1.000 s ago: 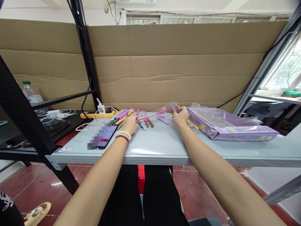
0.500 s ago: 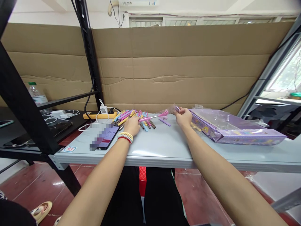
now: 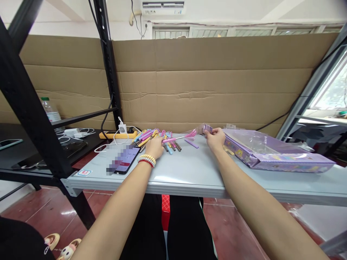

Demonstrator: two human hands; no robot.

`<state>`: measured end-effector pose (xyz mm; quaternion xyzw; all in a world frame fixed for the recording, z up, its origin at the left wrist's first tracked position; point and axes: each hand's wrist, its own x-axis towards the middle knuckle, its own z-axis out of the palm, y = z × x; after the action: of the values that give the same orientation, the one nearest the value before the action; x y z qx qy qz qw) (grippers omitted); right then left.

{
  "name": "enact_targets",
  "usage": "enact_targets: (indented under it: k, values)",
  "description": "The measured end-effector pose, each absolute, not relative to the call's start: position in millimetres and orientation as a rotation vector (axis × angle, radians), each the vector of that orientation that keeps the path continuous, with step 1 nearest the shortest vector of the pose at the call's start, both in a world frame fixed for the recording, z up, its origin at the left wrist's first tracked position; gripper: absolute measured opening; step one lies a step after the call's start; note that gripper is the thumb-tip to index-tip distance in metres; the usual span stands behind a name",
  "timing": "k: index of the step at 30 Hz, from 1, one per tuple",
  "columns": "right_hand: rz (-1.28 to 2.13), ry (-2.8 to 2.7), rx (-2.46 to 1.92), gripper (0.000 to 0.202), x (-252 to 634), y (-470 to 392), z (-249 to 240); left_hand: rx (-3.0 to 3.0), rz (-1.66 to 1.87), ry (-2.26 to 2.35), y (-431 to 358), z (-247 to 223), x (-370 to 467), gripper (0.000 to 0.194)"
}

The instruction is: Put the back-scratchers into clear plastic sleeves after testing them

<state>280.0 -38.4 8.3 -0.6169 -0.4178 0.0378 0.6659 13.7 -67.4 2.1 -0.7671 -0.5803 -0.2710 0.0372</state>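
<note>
My left hand (image 3: 154, 147), wearing pale beaded bracelets and a red band, is closed around the handle of a pink telescopic back scratcher (image 3: 171, 139). Its thin metal rod points right and ends in a pink claw. My right hand (image 3: 215, 139) pinches a small clear plastic bag (image 3: 200, 129) by its purple top (image 3: 208, 128). The bag lies close to the claw; whether the claw is inside it I cannot tell. Several colourful back scratchers (image 3: 146, 134) lie piled behind and beside my left hand. A loose purple stick (image 3: 192, 143) rests on the grey table (image 3: 187, 169).
To the right stands an open purple box (image 3: 287, 163) with clear plastic in it. A phone (image 3: 127, 160) lies at the left, near a yellow power strip (image 3: 131, 134) with white cables. A black metal post (image 3: 110, 61) rises behind, and a cardboard wall (image 3: 211, 79) closes off the back.
The view has tilted up slightly and shifted a little. Both hands keep their grip, and the bag's purple top now shows more fully at the right fingertips.
</note>
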Motion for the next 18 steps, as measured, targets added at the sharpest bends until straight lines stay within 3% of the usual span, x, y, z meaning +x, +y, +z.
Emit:
enact_targets:
  k: [7, 14, 18]
  values:
    - [0.064, -0.902, -1.375, 0.030, 289.7, -30.4, 4.4, -2.347, -0.837, -1.799, -66.4, 0.9, 13.7, 0.032]
    - [0.200, -0.959, -1.237, 0.051, 286.7, -31.6, 3.9, -2.318, -0.803, -1.835, -68.1, 2.7, 14.1, 0.033]
    - [0.166, -1.075, -1.245, 0.046, 281.6, -37.0, 4.8, -2.293, -0.780, -1.877, -69.4, 4.2, 14.0, 0.035]
